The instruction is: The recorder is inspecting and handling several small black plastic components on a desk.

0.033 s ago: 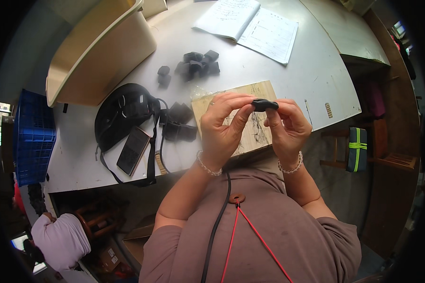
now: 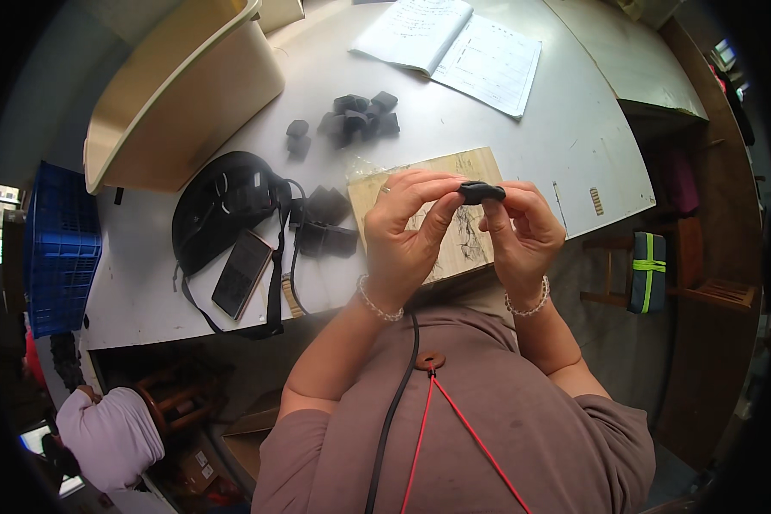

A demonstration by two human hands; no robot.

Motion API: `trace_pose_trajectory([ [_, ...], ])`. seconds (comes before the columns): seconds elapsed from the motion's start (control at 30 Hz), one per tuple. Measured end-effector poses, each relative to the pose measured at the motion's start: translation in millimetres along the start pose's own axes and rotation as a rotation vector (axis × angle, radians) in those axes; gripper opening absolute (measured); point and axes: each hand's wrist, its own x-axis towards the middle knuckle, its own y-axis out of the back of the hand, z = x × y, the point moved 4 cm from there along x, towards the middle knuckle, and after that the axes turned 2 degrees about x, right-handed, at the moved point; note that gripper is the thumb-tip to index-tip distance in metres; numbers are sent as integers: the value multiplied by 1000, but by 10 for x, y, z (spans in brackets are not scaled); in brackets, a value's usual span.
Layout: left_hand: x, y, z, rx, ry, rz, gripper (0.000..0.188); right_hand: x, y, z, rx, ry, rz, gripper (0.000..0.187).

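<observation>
Between my two hands is a small black, lumpy piece (image 2: 481,193) whose kind I cannot make out. My left hand (image 2: 411,224) pinches its left end between thumb and fingers. The thumb and fingers of my right hand (image 2: 522,224) close on its right end. Both hands are raised over a pale wooden board (image 2: 467,248) marked with dark scratches or lines. Beyond the board lies a pile of small black blocks (image 2: 360,118), with one or two more black blocks (image 2: 296,137) to its left. Larger black blocks (image 2: 327,224) lie left of the board.
A black pouch (image 2: 227,201) with a strap and a dark phone (image 2: 242,274) occupy the table's left side. Behind them stands a beige tub (image 2: 184,103), near a blue crate (image 2: 60,248). An open notebook (image 2: 488,60) lies at the far side. Another person (image 2: 116,437) is at lower left.
</observation>
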Motion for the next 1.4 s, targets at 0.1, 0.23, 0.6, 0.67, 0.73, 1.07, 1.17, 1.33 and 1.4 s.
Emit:
trace_pose_trajectory([
  [0.1,-6,2,-5,34,-57,-10,13,-1,-22,52,22,-44,-40,9],
  [0.23,-34,16,-23,61,-62,2,14,-26,0,25,-22,-9,-32,9],
  [0.6,-60,27,-89,23,-44,45,13,-11,-38,25,-52,-9,-55,10],
  [0.67,-66,38,-42,19,-71,69,12,19,-57,-44,-56,27,-38,10],
  [0.73,-80,46,-88,-5,-25,72,11,26,-83,-73,-59,61,-20,10],
  [1.07,-172,89,-262,-175,126,166,14,120,-200,-236,-178,192,-79,15],
  [1.17,-201,88,-270,-215,163,187,15,126,-226,-259,-202,247,-74,19],
  [1.33,-229,57,-267,-252,183,188,17,124,-220,-278,-209,238,-76,17],
  [1.4,-240,51,-304,-260,209,170,17,119,-200,-249,-228,254,-79,16],
])
